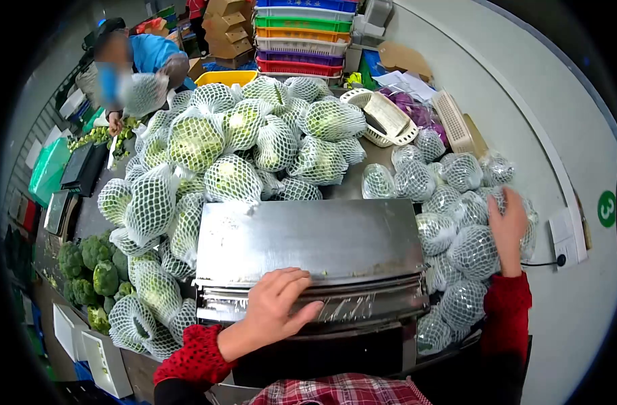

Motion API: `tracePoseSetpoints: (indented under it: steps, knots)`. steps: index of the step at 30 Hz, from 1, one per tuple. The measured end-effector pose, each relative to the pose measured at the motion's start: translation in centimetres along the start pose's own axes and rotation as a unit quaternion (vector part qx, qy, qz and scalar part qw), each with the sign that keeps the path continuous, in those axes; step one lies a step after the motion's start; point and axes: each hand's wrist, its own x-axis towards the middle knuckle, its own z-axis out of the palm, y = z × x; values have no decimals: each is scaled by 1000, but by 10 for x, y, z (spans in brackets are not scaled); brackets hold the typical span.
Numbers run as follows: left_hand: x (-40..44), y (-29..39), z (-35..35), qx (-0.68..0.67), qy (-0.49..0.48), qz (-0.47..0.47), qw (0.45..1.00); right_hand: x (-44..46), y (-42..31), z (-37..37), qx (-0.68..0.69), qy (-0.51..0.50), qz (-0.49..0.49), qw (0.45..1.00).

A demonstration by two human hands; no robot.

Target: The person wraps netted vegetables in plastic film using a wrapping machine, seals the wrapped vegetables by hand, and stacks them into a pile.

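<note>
My left hand rests with its fingers apart on the front edge of a steel wrapping machine, with nothing in it. Clear film shows along the machine's front slot. On the right, my right hand reaches over a heap of wrapped, netted vegetables. Its fingers are bent at the pile's right side, and whether they hold one is hidden. A large pile of green vegetables in white foam nets lies behind and to the left of the machine.
Broccoli lies at the left. Behind stand stacked colored crates, a yellow crate and white baskets. A co-worker in blue stands at the back left. A wall borders the right side.
</note>
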Motion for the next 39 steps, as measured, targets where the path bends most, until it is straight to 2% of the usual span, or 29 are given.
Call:
tracePoseSetpoints:
  steps: [1,2,3,4,5,7,10,11,14,15,17,20,21,22,24,26,27,28,29,30,31,32,33,34,36,38,39]
  knots:
    - [6,-6,1,-26,5,-20,999,26,-48,21,220,-51,34,974]
    - [11,-7,3,-26,8,-24,999,52,-90,51,351,-111,-2,930]
    - [15,-7,5,-57,-7,-31,998,77,-122,102,371,-123,-80,917]
    - [20,-6,7,-84,-21,-38,995,97,-153,152,318,-93,-132,934]
    - [23,-5,7,-72,-21,-7,997,123,-189,185,313,-145,-152,926]
    - [24,-5,-1,-47,-42,-10,998,166,-232,277,269,-92,-276,918]
    - [17,-20,-16,-2,-45,-42,998,189,-270,336,212,-295,-269,892]
    - [12,-29,-22,23,-34,-59,997,197,-280,340,188,-407,-266,853]
    - [9,-59,-27,46,-7,-82,996,207,-273,322,99,-497,-277,816]
    - [19,-69,-26,39,6,-84,996,203,-264,306,113,-456,-245,848]
    - [43,-96,-11,5,36,-116,993,193,-247,290,123,-418,-217,874]
    - [98,-135,22,-118,10,-266,957,164,-227,290,172,-255,-166,937]
    - [113,-152,39,-81,-1,-276,958,152,-225,274,175,-241,-146,943]
    - [125,-164,57,-64,28,-259,963,139,-221,259,177,-228,-126,949]
    - [145,-171,77,-88,39,-260,961,126,-197,262,246,-185,-78,948]
    - [157,-172,89,-59,-44,-343,937,118,-168,272,261,-220,-14,940]
    - [158,-166,91,-68,-52,-351,933,109,-152,293,311,-208,6,927]
    - [158,-168,99,-68,-53,-348,933,102,-143,311,363,-196,27,911]
    - [159,-167,106,-108,11,-326,939,98,-144,310,408,-248,118,871]
    - [158,-168,112,-148,72,-303,939,90,-143,307,427,-214,173,862]
    - [160,-173,113,-142,13,-330,933,86,-141,309,486,-179,228,825]
    - [160,-171,113,-140,8,-330,933,83,-138,313,540,-141,279,782]
    - [161,-169,113,-178,27,-323,929,84,-145,292,650,-111,345,668]
    - [163,-167,113,-216,48,-315,923,87,-149,269,689,-99,366,618]
    - [171,-157,88,-202,55,-301,930,94,-157,219,749,-163,337,547]
    - [173,-153,70,-307,93,-254,912,90,-170,185,772,-285,268,500]
    - [169,-140,54,-394,88,-227,886,79,-190,163,776,-292,254,498]
